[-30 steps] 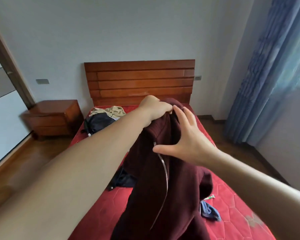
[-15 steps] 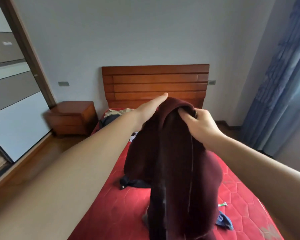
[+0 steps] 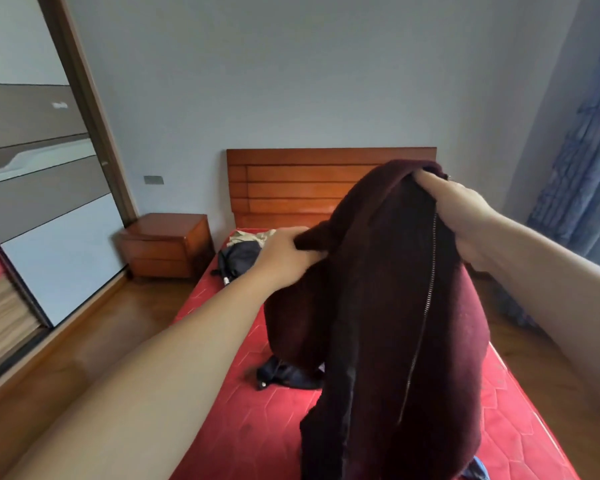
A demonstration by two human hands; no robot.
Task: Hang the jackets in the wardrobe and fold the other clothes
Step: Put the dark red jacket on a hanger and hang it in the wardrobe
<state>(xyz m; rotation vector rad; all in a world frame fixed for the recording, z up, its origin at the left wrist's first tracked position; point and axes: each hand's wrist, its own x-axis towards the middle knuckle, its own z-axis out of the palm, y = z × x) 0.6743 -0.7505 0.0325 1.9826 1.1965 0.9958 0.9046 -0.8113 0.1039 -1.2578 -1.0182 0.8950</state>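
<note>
Two hands: both closed on the maroon jacket [image 3: 388, 306], held up over the red bed [image 3: 257, 427].
Right hand [image 3: 454, 209]: fingers pinched shut on the collar end by the zip, now the top hold.
Left hand [image 3: 284, 254]: has dropped from the collar and clenched a lower fold.
Meaning: probably spreading the shoulders for hanging.
Dark garment [image 3: 288, 374]: on the mattress, unfolded.
Far pile [image 3: 243, 251]: untouched by the headboard [image 3: 291, 188].
Wardrobe [image 3: 45, 202]: left, doors closed.

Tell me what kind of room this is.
A bedroom, most likely: a bed with a red mattress and wooden headboard, a wooden nightstand beside it, and a sliding-door wardrobe on the left. Clothes lie on the bed.
</note>
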